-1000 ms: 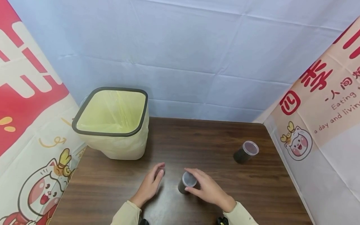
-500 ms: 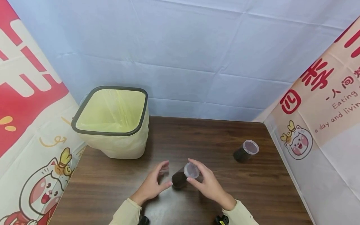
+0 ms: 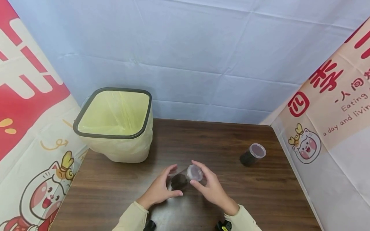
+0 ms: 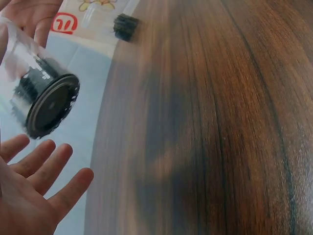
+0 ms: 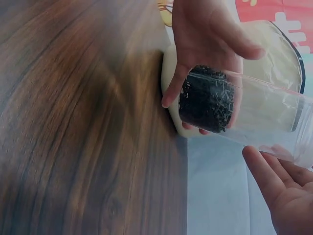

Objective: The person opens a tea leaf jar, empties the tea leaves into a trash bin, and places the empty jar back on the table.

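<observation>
A clear plastic jar (image 3: 180, 182) with dark dry shreds, perhaps tea leaves, hangs tilted above the table between both hands. My right hand (image 3: 215, 191) grips it near its pale lid (image 3: 194, 173), thumb on the near side and fingers on the far side. Around the jar's lower end my left hand (image 3: 159, 189) is spread, thumb and fingers apart. Seen from the left wrist, the jar's dark base (image 4: 53, 106) stands off from the left fingers (image 4: 51, 169). The right wrist view shows the shreds (image 5: 208, 98) gathered at the bottom end, before the left palm.
A second lidded jar (image 3: 251, 157) of dark contents stands at the right of the brown wooden table (image 3: 202, 138). At back left is a cream bin (image 3: 130, 150) with a black rim and a yellowish liner. Printed cloth walls enclose the sides; a pale blue cloth (image 3: 185, 64) hangs behind.
The right hand has lifted the jar off the table and tilted it, its base toward the left. The left hand has come closer and spread around the jar's lower end.
</observation>
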A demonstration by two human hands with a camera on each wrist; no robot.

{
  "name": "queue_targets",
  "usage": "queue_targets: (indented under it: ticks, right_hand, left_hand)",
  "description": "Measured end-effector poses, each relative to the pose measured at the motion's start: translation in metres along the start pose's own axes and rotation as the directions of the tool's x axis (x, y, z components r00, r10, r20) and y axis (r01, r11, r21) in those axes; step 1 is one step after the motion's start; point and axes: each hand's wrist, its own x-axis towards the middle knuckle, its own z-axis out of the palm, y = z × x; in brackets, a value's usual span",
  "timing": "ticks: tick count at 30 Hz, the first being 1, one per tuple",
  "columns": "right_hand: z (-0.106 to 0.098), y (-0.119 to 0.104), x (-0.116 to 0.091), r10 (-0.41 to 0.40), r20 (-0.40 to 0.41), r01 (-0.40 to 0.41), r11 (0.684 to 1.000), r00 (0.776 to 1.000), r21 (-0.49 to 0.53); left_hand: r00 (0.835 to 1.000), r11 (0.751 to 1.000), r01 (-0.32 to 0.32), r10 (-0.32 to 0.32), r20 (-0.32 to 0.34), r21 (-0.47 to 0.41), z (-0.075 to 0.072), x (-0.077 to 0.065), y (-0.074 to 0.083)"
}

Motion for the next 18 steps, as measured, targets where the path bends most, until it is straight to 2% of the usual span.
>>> queue_targets:
  ticks: [5, 12, 18]
  right_hand:
    - [0.002, -0.002, 0.000, -0.020, 0.015, 0.020, 1.000, 1.000, 0.022]
    - [0.007, -0.003, -0.001, -0.029, 0.016, 0.028, 0.998, 0.999, 0.047]
    - [0.009, -0.003, -0.002, -0.050, 0.001, 0.050, 0.997, 0.999, 0.064]
  left_hand:
    - [1.000, 0.999, 0.010, -0.011, 0.021, 0.037, 0.003, 0.001, 0.002]
    - [0.999, 0.995, -0.010, 0.005, 0.051, 0.101, 0.008, 0.002, -0.001]
    - [0.999, 0.996, -0.007, 0.003, 0.055, 0.088, 0.011, 0.005, -0.002]
